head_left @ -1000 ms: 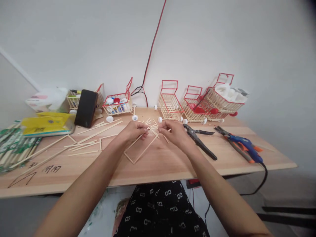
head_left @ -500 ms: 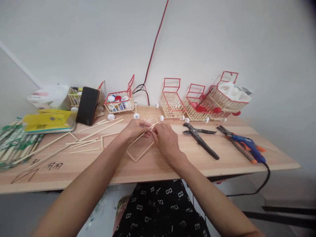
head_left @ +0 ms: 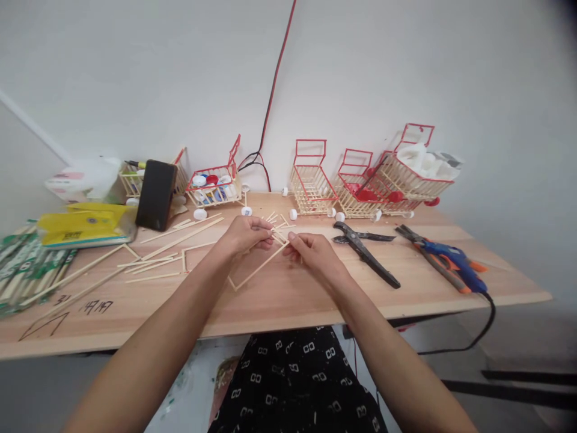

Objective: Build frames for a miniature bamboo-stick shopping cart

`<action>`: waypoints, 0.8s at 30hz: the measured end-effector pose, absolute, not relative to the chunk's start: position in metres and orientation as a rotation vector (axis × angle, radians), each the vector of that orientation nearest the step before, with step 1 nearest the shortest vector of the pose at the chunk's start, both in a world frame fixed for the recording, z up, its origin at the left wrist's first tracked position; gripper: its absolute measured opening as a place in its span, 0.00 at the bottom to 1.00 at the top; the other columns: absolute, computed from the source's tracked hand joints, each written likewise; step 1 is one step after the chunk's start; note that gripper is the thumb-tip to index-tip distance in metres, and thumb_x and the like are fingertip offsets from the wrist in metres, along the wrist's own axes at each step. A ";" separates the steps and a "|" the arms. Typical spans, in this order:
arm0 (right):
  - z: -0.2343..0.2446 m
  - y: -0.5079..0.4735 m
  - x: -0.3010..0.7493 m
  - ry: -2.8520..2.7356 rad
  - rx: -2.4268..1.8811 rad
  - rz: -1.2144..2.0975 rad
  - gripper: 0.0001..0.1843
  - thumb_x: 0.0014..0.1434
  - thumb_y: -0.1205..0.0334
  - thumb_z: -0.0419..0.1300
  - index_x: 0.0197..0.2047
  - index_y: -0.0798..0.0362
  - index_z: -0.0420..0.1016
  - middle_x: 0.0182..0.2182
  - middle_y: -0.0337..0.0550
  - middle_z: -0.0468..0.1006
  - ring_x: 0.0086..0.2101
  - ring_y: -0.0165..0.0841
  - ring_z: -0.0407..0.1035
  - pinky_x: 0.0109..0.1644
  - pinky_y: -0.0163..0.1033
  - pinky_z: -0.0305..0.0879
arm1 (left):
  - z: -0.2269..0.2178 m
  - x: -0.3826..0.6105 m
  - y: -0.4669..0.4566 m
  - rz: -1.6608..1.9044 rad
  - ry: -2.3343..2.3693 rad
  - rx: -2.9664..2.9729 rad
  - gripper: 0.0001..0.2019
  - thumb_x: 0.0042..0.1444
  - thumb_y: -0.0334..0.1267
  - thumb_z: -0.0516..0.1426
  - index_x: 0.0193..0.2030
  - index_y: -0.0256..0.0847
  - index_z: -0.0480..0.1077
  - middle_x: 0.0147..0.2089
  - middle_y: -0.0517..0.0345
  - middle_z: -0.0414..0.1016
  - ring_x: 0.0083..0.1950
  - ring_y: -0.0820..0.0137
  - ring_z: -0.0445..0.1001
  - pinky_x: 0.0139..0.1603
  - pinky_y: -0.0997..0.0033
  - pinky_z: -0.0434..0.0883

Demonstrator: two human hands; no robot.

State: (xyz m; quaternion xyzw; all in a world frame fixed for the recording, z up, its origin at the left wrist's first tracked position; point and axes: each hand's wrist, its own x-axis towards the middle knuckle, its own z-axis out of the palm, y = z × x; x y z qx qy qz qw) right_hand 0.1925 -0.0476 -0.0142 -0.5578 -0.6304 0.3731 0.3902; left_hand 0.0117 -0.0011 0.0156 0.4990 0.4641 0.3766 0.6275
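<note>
A thin wooden stick frame [head_left: 262,265] is tilted between my hands, one corner low near the middle of the wooden table [head_left: 279,310]. My left hand [head_left: 247,236] is closed with fingertips pinched at its upper left part. At the right corner, the thumb and fingers of my right hand [head_left: 313,251] pinch the frame. Just beyond my fingers lie several short stick pieces [head_left: 283,220]. Longer loose sticks [head_left: 155,258] are spread to the left of my left forearm, which hides part of the frame.
Small stick carts with red handles stand along the wall, including one cart [head_left: 313,189] in the middle and another with bottle caps [head_left: 215,187]. Black cutters [head_left: 367,255], pliers [head_left: 433,258] and a blue glue gun [head_left: 457,264] lie right. A phone [head_left: 156,195] and yellow packet [head_left: 85,225] are left.
My right hand has moved slightly right, away from my left hand. The frame has shifted and turned, its low corner moving left and up. The view has shifted a little.
</note>
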 end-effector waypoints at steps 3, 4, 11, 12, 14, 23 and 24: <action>-0.010 -0.050 0.190 -1.595 -1.427 0.990 0.25 0.59 0.43 0.55 0.28 0.56 0.77 0.26 0.46 0.80 0.23 0.29 0.69 0.28 0.33 0.62 | 0.016 0.012 -0.002 0.887 1.085 1.173 0.07 0.47 0.23 0.64 0.32 0.31 0.71 0.22 0.56 0.75 0.25 0.73 0.76 0.32 0.72 0.75; -0.009 -0.051 0.190 -1.612 -1.426 0.989 0.22 0.58 0.44 0.57 0.28 0.56 0.77 0.26 0.45 0.79 0.23 0.29 0.69 0.28 0.33 0.62 | 0.016 0.011 -0.002 0.890 1.087 1.183 0.07 0.47 0.24 0.64 0.33 0.31 0.71 0.22 0.56 0.75 0.25 0.73 0.76 0.32 0.72 0.75; -0.010 -0.048 0.188 -1.638 -1.417 0.984 0.15 0.55 0.52 0.58 0.27 0.55 0.74 0.22 0.40 0.77 0.21 0.27 0.65 0.26 0.32 0.59 | 0.017 0.010 -0.002 0.864 1.071 1.204 0.07 0.46 0.25 0.64 0.32 0.31 0.72 0.22 0.56 0.75 0.25 0.72 0.75 0.31 0.71 0.74; -0.010 -0.048 0.187 -1.630 -1.418 0.990 0.14 0.55 0.52 0.58 0.26 0.55 0.73 0.22 0.39 0.76 0.21 0.27 0.65 0.25 0.32 0.58 | 0.017 0.010 -0.002 0.861 1.068 1.203 0.06 0.46 0.24 0.64 0.32 0.31 0.72 0.22 0.56 0.75 0.25 0.72 0.75 0.32 0.71 0.74; -0.010 -0.048 0.187 -1.612 -1.417 1.008 0.14 0.54 0.53 0.58 0.26 0.54 0.72 0.21 0.39 0.75 0.20 0.27 0.64 0.25 0.31 0.57 | 0.018 0.010 -0.002 0.863 1.060 1.208 0.05 0.47 0.24 0.63 0.32 0.31 0.72 0.22 0.55 0.76 0.25 0.72 0.75 0.32 0.71 0.74; -0.012 -0.048 0.189 -1.592 -1.431 0.995 0.13 0.54 0.53 0.58 0.26 0.54 0.71 0.20 0.38 0.74 0.20 0.26 0.63 0.24 0.31 0.56 | 0.019 0.005 -0.002 0.802 1.005 1.208 0.04 0.51 0.28 0.62 0.34 0.30 0.75 0.26 0.51 0.78 0.29 0.70 0.78 0.37 0.68 0.76; -0.012 -0.048 0.189 -1.589 -1.431 0.992 0.13 0.54 0.53 0.58 0.26 0.54 0.71 0.21 0.38 0.74 0.21 0.27 0.63 0.24 0.31 0.56 | 0.019 0.005 -0.002 0.801 1.003 1.203 0.04 0.50 0.27 0.63 0.35 0.30 0.75 0.26 0.51 0.78 0.30 0.70 0.78 0.37 0.68 0.76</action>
